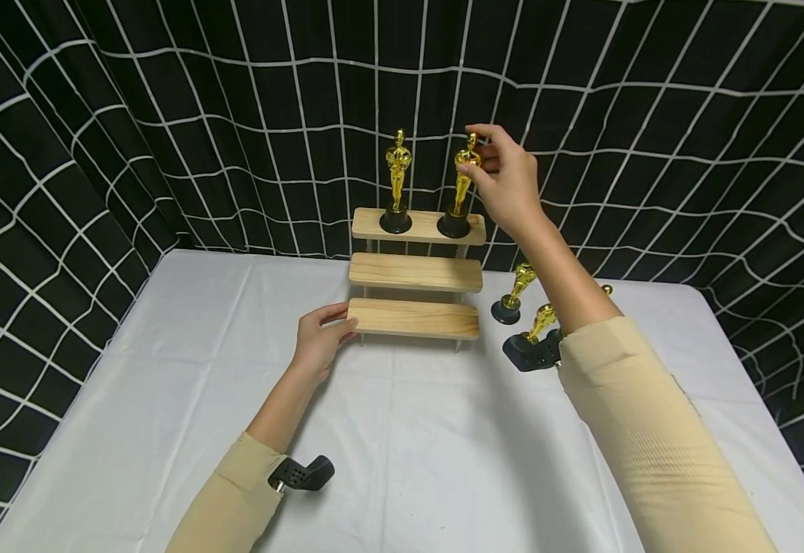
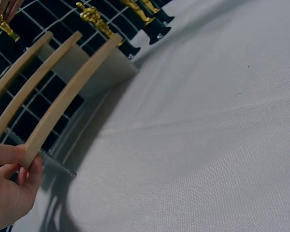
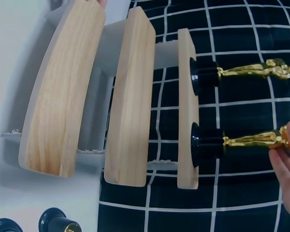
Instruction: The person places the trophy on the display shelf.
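Observation:
A three-step wooden display stand (image 1: 415, 317) stands on the white table, its pale boards on clear side supports. On its top board are two gold trophy statuettes with round black bases, a left one (image 1: 398, 180) and a right one (image 1: 461, 188). My right hand (image 1: 510, 184) pinches the right statuette near its head and chest; its base rests on the board near the right end. With thumb and fingers, my left hand (image 1: 320, 338) grips the left end of the lowest board, as the left wrist view also shows (image 2: 14, 183).
Right of the stand, more gold statuettes stand on the table, one (image 1: 514, 294) beside the boards and another (image 1: 543, 321) partly behind the right wrist camera (image 1: 533, 351). A black curtain with white grid lines (image 1: 270, 115) hangs behind the white tablecloth (image 1: 402, 445).

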Motion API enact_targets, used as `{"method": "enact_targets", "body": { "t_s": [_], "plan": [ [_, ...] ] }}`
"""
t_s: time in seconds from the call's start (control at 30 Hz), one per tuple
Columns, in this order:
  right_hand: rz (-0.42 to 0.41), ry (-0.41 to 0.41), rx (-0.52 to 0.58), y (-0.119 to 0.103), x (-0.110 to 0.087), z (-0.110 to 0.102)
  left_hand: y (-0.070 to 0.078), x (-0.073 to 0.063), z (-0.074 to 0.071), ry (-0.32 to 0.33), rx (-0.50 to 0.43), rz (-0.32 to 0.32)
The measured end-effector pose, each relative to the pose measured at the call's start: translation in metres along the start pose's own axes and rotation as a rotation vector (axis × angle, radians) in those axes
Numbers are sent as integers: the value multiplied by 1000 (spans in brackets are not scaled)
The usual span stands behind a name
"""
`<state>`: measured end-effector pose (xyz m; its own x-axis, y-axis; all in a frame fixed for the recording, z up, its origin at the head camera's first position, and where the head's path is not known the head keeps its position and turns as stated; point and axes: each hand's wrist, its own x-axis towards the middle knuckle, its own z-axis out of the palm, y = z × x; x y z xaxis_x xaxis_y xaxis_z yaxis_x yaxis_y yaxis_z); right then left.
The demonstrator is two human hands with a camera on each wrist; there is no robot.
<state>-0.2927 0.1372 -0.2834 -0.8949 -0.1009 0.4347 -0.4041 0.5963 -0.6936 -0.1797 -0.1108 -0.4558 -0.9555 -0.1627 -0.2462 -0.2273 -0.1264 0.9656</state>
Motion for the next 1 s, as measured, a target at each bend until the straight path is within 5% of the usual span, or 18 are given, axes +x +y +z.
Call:
{"method": "enact_targets", "body": {
  "t_s": [0.53,1.0],
  "plan": [
    [51,-12,33,2,-4,0,0,0,0,4,12,-3],
    [30,55,87,12,-32,-8,0,1,1,10,3,0]
  ]
}}
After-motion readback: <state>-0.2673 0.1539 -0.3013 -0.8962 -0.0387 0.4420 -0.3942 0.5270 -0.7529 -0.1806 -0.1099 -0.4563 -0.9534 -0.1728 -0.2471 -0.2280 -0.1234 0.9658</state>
